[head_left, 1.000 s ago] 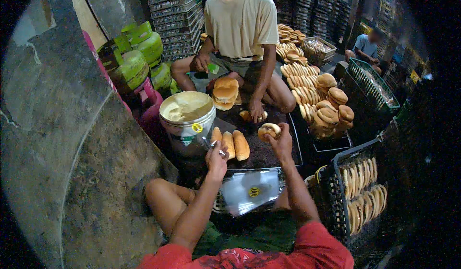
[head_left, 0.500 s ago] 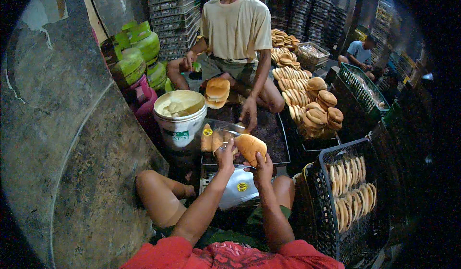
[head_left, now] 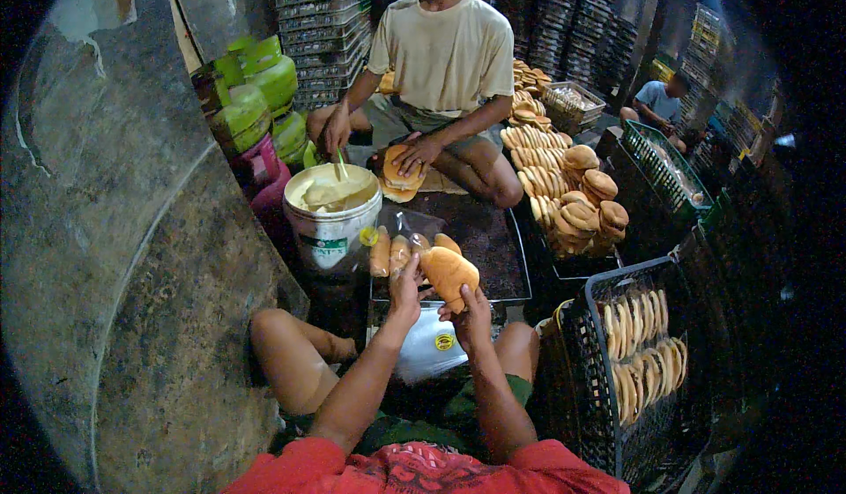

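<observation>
A golden-brown bread bun (head_left: 450, 275) is in my right hand (head_left: 470, 314), its fingers closed around the lower end. My left hand (head_left: 405, 298) is pinched on a clear plastic bag (head_left: 414, 222) with a round yellow label, beside the bun's left edge. How far the bun overlaps the bag is hard to make out. Several elongated bread rolls (head_left: 379, 254) lie behind my left hand on a dark tray (head_left: 480, 234). Below my hands, between my knees, rests a stack of clear plastic bags (head_left: 430, 344) with a yellow round mark.
Across from me a person (head_left: 441, 53) holds a green-handled spatula (head_left: 341, 166) in a white bucket (head_left: 330, 230) of cream, one hand on a bun (head_left: 401, 177). Rows of buns (head_left: 539, 159) lie to the right, near a black crate (head_left: 599, 362). Green gas cylinders (head_left: 264, 80) stand left.
My hands have shifted slightly left with the bun, and the bag has moved. The person opposite has brought one hand back onto the bun and put the spatula into the bucket.
</observation>
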The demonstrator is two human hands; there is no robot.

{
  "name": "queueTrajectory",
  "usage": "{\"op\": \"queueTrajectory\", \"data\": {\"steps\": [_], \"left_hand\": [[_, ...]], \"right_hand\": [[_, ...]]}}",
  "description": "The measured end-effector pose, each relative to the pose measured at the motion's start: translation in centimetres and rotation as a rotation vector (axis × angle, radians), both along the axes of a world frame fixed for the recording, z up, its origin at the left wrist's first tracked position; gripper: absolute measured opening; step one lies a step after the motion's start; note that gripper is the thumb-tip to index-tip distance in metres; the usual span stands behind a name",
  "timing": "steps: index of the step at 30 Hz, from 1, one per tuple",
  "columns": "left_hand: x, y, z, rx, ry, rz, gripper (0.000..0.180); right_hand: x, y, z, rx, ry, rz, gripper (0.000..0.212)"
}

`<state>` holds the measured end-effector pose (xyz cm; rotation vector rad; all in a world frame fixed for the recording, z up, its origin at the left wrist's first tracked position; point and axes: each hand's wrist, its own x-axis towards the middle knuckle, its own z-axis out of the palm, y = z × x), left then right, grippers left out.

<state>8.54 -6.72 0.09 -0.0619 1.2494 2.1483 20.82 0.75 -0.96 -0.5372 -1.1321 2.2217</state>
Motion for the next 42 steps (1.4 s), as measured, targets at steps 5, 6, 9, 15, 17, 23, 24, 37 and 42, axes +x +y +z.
{"op": "queueTrajectory", "data": {"steps": [5, 6, 9, 15, 17, 23, 24, 37, 42], "left_hand": [[0.9, -0.6, -0.6, -0.005, 0.25, -0.184, 0.045], [1.2, -0.6, -1.0, 0.018, 0.359, -0.256, 0.046], [0.4, -0.7, -2.1, -0.121, 0.33, -0.322, 0.046], [-1.2, 0.7, -1.8, 0.444, -0.118, 0.259, 0.053], [0.1, 1.8, -1.6, 0.423, -0.114, 0.351, 0.057], [3.6, 2.3, -2.2, 0.299, 0.004, 0.216, 0.049], [4.0, 2.2, -2.0, 0.364, 0.074, 0.15, 0.048], [-3.2, -4.5, -11.2, -1.14, 1.407, -0.887, 0.048], [-4.4, -5.2, -12.5, -1.052, 1.456, -0.657, 0.023]], "right_hand": [[-0.4, 0.1, 0.5, -0.024, 0.01, 0.077, 0.036], [-0.4, 0.3, 0.8, 0.007, 0.034, 0.129, 0.035], [-0.3, 0.8, 1.5, 0.077, -0.109, 0.15, 0.034], [-1.4, -2.0, 0.0, 0.073, -0.189, -0.157, 0.042], [-1.9, -2.9, -0.9, 0.342, -0.284, -0.242, 0.041], [1.5, 1.3, 0.8, 0.883, -0.406, -0.182, 0.033], [2.7, 2.7, 1.7, 0.889, -0.484, -0.319, 0.036], [35.7, 10.7, 17.6, 0.948, -0.702, -0.5, 0.067], [49.1, 6.5, 17.2, 0.594, -1.383, -0.293, 0.063]]}}
